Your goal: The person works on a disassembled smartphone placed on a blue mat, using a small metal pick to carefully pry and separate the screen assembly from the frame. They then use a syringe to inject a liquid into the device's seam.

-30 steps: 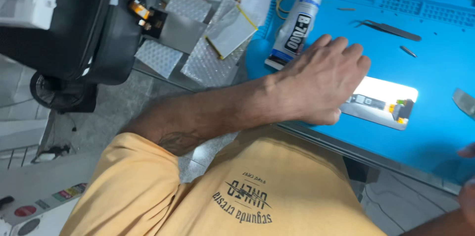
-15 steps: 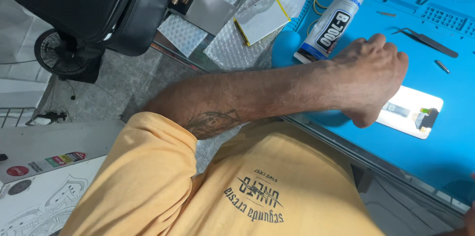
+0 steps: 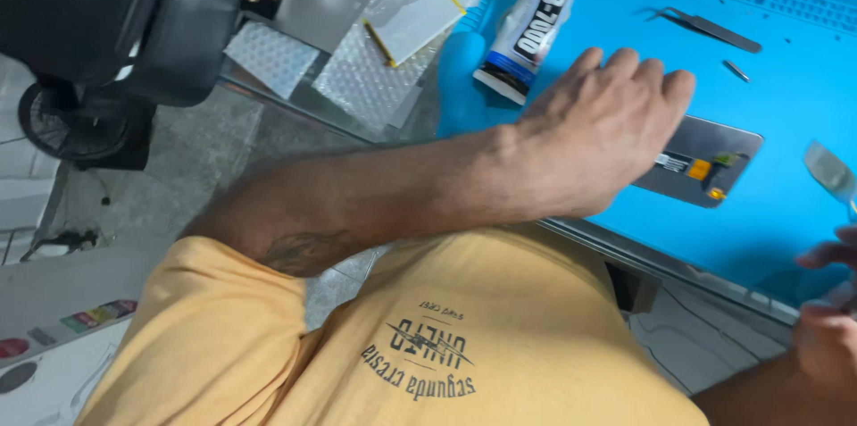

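The flat grey rectangular phone panel with small yellow connectors lies on the blue silicone work mat, its near end hidden under your left hand. Its long axis runs roughly left to right across the view, the connector end pointing right, away from your wrist. Your left hand's fingers lie flat and spread over it, pressing rather than gripping. Your right hand sits farther off at the frame edge, fingers curled around a thin metal blade.
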